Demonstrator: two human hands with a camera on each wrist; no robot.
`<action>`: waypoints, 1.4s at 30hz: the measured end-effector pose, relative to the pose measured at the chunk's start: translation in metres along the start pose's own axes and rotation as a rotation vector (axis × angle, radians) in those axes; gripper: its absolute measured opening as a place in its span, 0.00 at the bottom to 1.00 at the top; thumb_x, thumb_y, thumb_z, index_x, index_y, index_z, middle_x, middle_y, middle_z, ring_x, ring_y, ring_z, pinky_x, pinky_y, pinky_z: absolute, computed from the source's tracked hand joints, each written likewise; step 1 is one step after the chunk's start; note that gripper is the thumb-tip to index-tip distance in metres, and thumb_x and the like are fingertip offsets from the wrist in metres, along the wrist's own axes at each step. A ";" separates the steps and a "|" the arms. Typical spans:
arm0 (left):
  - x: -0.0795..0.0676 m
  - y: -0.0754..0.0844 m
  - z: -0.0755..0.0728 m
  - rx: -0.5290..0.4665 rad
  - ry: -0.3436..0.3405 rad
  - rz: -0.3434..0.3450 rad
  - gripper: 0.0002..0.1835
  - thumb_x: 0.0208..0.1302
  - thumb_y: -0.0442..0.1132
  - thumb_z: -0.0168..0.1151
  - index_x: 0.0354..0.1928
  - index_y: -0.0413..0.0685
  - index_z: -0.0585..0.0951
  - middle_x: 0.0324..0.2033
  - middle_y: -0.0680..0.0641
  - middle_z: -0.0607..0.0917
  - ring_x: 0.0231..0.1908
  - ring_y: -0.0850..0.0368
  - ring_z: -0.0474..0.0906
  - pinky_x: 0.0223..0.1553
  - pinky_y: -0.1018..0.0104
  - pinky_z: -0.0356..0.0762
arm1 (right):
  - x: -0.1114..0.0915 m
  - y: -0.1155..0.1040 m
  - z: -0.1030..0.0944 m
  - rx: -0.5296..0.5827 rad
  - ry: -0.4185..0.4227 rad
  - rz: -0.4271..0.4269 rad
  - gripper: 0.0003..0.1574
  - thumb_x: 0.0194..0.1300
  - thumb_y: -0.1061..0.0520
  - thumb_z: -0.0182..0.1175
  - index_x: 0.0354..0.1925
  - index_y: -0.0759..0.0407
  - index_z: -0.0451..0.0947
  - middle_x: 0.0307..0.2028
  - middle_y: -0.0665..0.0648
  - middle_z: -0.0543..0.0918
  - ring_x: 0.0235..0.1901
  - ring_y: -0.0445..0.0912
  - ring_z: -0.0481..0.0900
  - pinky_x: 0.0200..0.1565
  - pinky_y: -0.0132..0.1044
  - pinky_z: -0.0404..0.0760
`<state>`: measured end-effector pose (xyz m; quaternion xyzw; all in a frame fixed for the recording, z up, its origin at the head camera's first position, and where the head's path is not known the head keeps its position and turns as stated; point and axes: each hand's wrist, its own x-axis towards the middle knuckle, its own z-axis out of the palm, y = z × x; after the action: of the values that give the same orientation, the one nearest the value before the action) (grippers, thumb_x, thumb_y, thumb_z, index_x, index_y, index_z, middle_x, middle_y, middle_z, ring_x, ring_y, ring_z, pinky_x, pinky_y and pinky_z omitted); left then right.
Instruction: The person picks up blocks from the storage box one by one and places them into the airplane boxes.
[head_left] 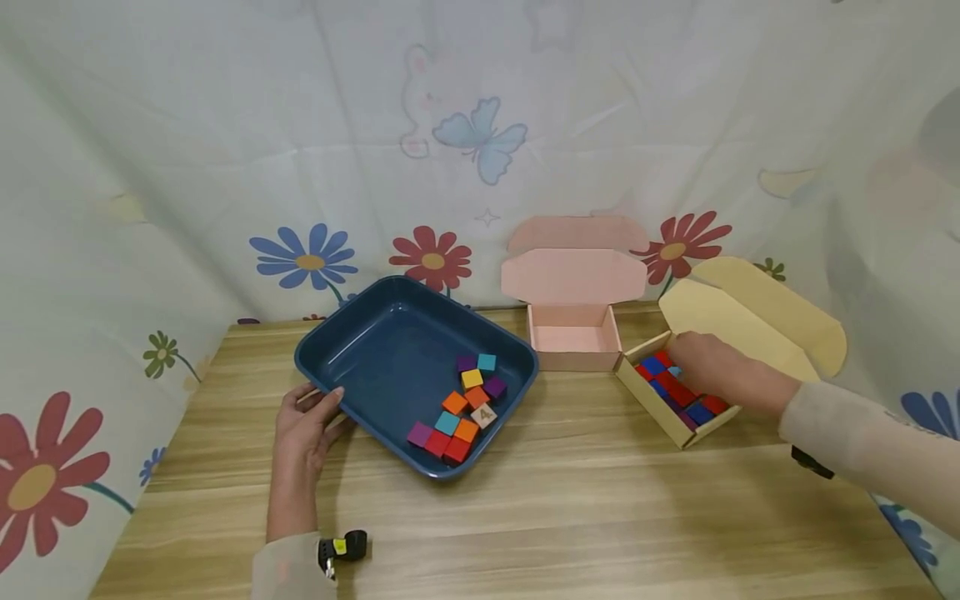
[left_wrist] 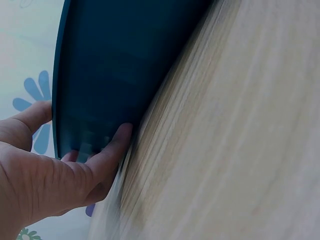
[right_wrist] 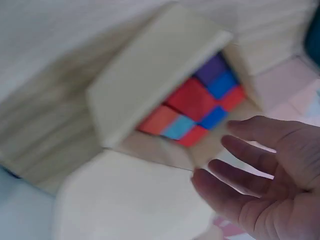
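Observation:
A dark blue tray point(head_left: 375, 358) lies at an angle on the table, with several coloured cubes point(head_left: 447, 423) gathered in its near right part. One pale cube point(head_left: 483, 415) shows a 4. My left hand point(head_left: 303, 433) grips the tray's left edge, its fingers partly hidden by the tray; the left wrist view has fingers point(left_wrist: 117, 145) against the outer wall. At right, my right hand point(head_left: 712, 371) is over a yellow cardboard box point(head_left: 660, 407) full of red, blue and other cubes point(head_left: 701, 412). In the right wrist view its fingers point(right_wrist: 215, 185) are spread beside the box, holding nothing.
Between tray and yellow box, farther back, stands a pink cardboard box point(head_left: 577, 361) with its lid up. The yellow lid point(head_left: 750, 321) leans open behind my right hand. A flowered curtain point(head_left: 360, 150) hangs behind the wooden table point(head_left: 540, 517).

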<state>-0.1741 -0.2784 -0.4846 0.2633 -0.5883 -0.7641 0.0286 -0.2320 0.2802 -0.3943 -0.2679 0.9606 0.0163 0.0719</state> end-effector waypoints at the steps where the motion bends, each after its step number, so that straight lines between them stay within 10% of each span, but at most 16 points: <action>1: 0.000 0.000 0.000 0.000 -0.001 0.000 0.43 0.69 0.34 0.66 0.78 0.49 0.51 0.55 0.49 0.67 0.56 0.52 0.76 0.54 0.56 0.82 | 0.003 -0.004 -0.004 -0.003 0.035 -0.019 0.12 0.59 0.65 0.72 0.35 0.69 0.77 0.31 0.62 0.79 0.28 0.54 0.79 0.33 0.46 0.84; 5: 0.000 0.001 -0.001 0.001 -0.008 0.001 0.44 0.69 0.34 0.66 0.78 0.49 0.50 0.55 0.49 0.66 0.55 0.52 0.76 0.53 0.57 0.82 | 0.018 -0.023 -0.021 0.026 0.108 -0.040 0.33 0.63 0.55 0.72 0.61 0.69 0.75 0.56 0.72 0.78 0.52 0.68 0.78 0.53 0.63 0.79; 9: -0.001 0.001 -0.001 0.002 -0.010 0.005 0.43 0.69 0.35 0.66 0.77 0.48 0.51 0.55 0.49 0.66 0.54 0.53 0.77 0.52 0.57 0.82 | 0.034 -0.044 -0.032 0.060 0.103 -0.046 0.46 0.71 0.47 0.65 0.77 0.60 0.59 0.75 0.70 0.58 0.72 0.72 0.57 0.65 0.75 0.58; 22: -0.004 0.001 0.000 0.009 -0.013 0.001 0.43 0.71 0.35 0.63 0.79 0.49 0.49 0.55 0.49 0.66 0.56 0.52 0.75 0.52 0.58 0.82 | 0.090 -0.117 -0.046 0.080 0.050 -0.246 0.51 0.73 0.32 0.54 0.82 0.47 0.47 0.81 0.59 0.45 0.79 0.63 0.41 0.73 0.69 0.46; 42: -0.004 0.001 0.001 0.002 -0.012 0.011 0.43 0.71 0.35 0.64 0.79 0.49 0.50 0.55 0.50 0.66 0.54 0.55 0.76 0.52 0.58 0.82 | 0.213 -0.218 -0.055 -0.030 -0.529 -0.421 0.57 0.72 0.38 0.61 0.82 0.40 0.36 0.82 0.53 0.36 0.80 0.58 0.38 0.76 0.57 0.49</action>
<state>-0.1717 -0.2760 -0.4825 0.2557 -0.5908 -0.7647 0.0291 -0.3066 -0.0197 -0.3692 -0.4478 0.8320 0.0841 0.3163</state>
